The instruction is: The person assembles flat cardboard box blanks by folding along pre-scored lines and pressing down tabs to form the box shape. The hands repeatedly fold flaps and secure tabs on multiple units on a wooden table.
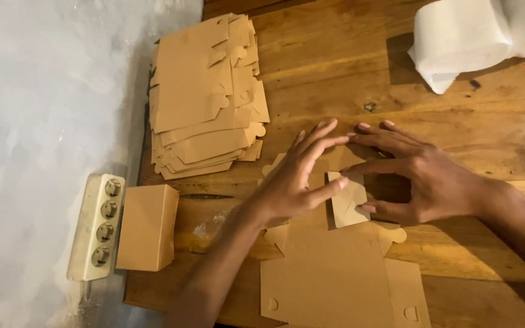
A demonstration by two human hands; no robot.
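Note:
A flat brown cardboard box blank (pixel 335 273) lies unfolded on the wooden table (pixel 335 73) in front of me. My left hand (pixel 296 179) rests on its far end with fingers spread, pressing the card down. My right hand (pixel 414 173) reaches in from the right, its thumb and fingers bending a small side flap (pixel 349 203) upward. Both hands meet over the blank's far edge, which they partly hide.
A stack of several flat brown blanks (pixel 205 97) lies at the table's back left. One folded brown box (pixel 147 226) stands at the left edge beside a white power strip (pixel 97 226). White paper rolls (pixel 469 33) sit at the back right. A pale floor lies left.

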